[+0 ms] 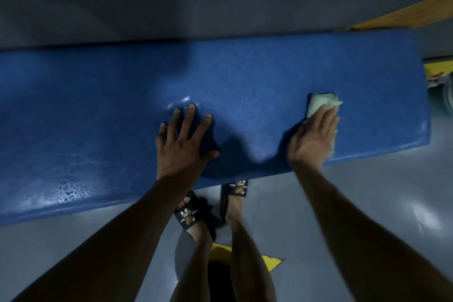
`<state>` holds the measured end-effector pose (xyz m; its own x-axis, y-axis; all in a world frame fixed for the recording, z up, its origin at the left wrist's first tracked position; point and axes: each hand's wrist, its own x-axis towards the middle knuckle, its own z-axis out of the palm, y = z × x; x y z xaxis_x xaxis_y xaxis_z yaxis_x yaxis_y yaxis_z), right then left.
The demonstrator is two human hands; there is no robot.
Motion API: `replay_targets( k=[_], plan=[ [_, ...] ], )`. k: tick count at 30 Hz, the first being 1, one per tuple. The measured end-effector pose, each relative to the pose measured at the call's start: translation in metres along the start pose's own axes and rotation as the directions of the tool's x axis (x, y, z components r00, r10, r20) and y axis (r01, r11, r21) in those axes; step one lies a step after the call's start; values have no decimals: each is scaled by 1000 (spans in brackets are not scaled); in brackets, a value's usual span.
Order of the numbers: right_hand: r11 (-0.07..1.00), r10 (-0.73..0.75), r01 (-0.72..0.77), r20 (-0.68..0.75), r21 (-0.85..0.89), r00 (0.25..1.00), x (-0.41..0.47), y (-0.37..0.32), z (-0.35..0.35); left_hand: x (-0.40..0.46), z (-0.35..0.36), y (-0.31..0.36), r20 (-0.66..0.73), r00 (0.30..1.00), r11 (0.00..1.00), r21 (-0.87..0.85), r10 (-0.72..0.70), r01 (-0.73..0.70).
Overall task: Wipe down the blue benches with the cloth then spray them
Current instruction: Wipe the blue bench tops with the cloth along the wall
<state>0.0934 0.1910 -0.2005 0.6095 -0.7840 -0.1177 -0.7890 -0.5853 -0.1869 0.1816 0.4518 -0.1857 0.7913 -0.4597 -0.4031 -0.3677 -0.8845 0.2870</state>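
Note:
A long blue bench (98,110) runs across the view, its right end just past my right hand. My right hand (315,136) lies flat on a folded pale green cloth (318,103) and presses it onto the bench near the front right corner; most of the cloth is hidden under the palm. My left hand (182,144) rests flat on the bench's middle with fingers spread and holds nothing. Water droplets bead on the front left of the bench surface. No spray bottle is in view.
A grey wall stands behind the bench. My feet in black slides (191,216) stand on the grey floor under the bench's front edge, next to a yellow floor marking (269,262). A wooden board (404,14) and a yellow object (438,66) lie beyond the bench's right end.

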Motion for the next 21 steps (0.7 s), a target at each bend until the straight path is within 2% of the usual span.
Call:
replay_targets(
  k=[2, 4, 6, 8, 9, 10, 11, 13, 14, 15, 16, 17, 18, 19, 20, 21],
  plan=[
    [993, -117, 119, -55, 26, 992, -34, -51, 20, 0, 0, 0, 11, 1000, 1000, -4, 0, 0],
    [918, -396, 395, 24, 20, 918, -71, -88, 34, 0, 0, -1, 18, 1000, 1000, 3, 4, -4],
    [739, -668, 673, 155, 23, 728, -82, -93, 29, 1, 0, -2, 14, 1000, 1000, 18, 8, -8],
    [549, -817, 836, 222, 19, 532, -43, -63, 19, 1, 0, -1, 9, 1000, 1000, 10, 3, -3],
    [524, -829, 852, 233, 3, 508, -18, -41, 15, 1, 0, -1, 1, 1000, 1000, 5, 1, -1],
    [568, -799, 823, 226, -21, 557, 8, -16, 12, 1, 1, -1, -5, 1000, 1000, 5, 5, -5],
    [676, -717, 735, 183, -51, 672, 33, 8, 6, 1, 2, -1, -4, 1000, 1000, 9, 10, -10],
    [898, -421, 430, 98, -94, 902, 66, 42, -12, 1, 4, -2, -4, 1000, 1000, 9, 8, -8],
    [960, -254, 262, 86, -95, 963, 70, 43, -16, 1, 4, -2, -10, 1000, 1000, 8, 6, -6],
    [990, -117, 122, 64, -77, 991, 66, 31, -12, 1, 4, -2, -12, 1000, 1000, 10, 4, -3],
    [997, -45, 47, 32, -56, 998, 54, 9, -6, 1, 5, -1, -8, 1000, 1000, 13, 2, -2],
    [999, -44, 44, -1, -18, 999, 39, -19, 2, 1, 5, -1, -6, 1000, 1000, 11, 1, 0],
    [994, -109, 109, -39, 20, 993, 19, -46, 12, 1, 4, -1, -9, 1000, 1000, 7, -3, 3],
    [969, -243, 244, -39, 43, 969, -5, -69, 23, 1, 4, -1, -13, 1000, 1000, 6, -5, 5],
    [900, -433, 432, -6, 55, 902, -28, -87, 32, 1, 4, 0, -20, 1000, 1000, 12, -6, 6],
    [795, -607, 604, 62, 63, 792, -45, -97, 32, 1, 4, 0, -29, 1000, 1000, 23, -6, 7]
  ],
)
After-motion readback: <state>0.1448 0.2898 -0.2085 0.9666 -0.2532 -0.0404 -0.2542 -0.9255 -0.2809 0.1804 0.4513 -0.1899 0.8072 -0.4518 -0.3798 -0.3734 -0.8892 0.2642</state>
